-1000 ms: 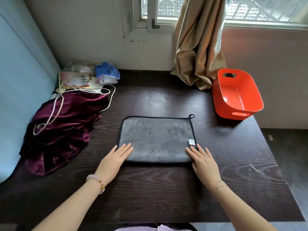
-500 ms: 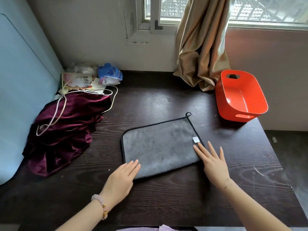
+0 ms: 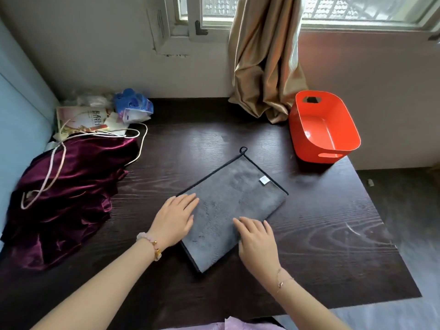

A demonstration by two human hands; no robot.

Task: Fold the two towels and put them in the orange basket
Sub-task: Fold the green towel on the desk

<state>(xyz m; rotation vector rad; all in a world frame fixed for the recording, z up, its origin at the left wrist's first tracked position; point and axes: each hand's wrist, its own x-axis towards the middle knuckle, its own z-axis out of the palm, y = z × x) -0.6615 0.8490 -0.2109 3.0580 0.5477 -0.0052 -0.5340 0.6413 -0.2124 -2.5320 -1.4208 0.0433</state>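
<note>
Grey towel (image 3: pixel 238 201) lies slanted on the dark surface (image 3: pixel 333 234); my left hand (image 3: pixel 176 219) and right hand (image 3: pixel 256 239) press it, fingers (image 3: pixel 189 200) straight, gripping nothing. Orange basket (image 3: pixel 307 141) stands far right by the curtain (image 3: pixel 266 67), maroon cloth (image 3: pixel 71 186) heaped left.

- 2 forearms, bare right up to the picture's edge, over the near side of the dark table (image 3: pixel 333 234).
- Wrist of the left hand (image 3: pixel 176 220): 1 bead bracelet (image 3: pixel 148 242) of pale pink round beads with a gold charm, over the table's near-left part.
- Wrist of the right hand (image 3: pixel 258 244): 1 thin gold chain (image 3: pixel 283 281) with a small charm.
- A lilac garment (image 3: pixel 238 325), only a sliver, below the table's near edge.
</note>
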